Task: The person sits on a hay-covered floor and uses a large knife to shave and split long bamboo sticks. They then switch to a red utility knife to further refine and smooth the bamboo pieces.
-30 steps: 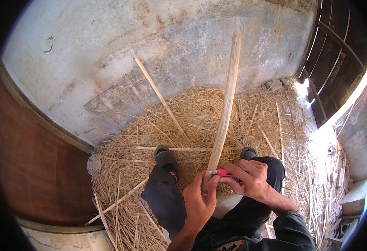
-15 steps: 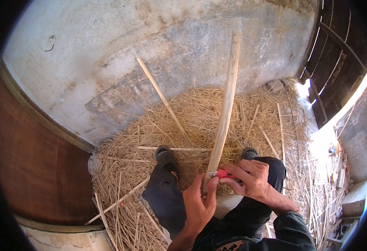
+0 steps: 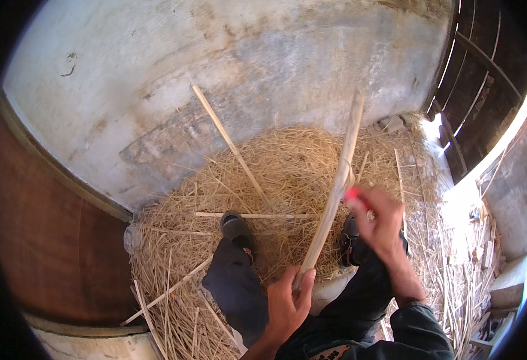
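A long, pale wooden stick slants up and away from me, tilted to the right at its far end. My left hand is closed around its near end. My right hand, slightly blurred, is closed on a red-handled knife beside the stick's middle. The knife's blade is hard to see now. A thin curled shaving shows along the stick's right edge just past the knife.
Straw and shavings cover the floor around my feet. A pale stick leans toward the stained wall. Several strips lie at left and right. A brown panel stands on the left, dark boards at upper right.
My right hand with the knife has moved away from my left hand, up along the stick. The stick's far end has swung lower and to the right.
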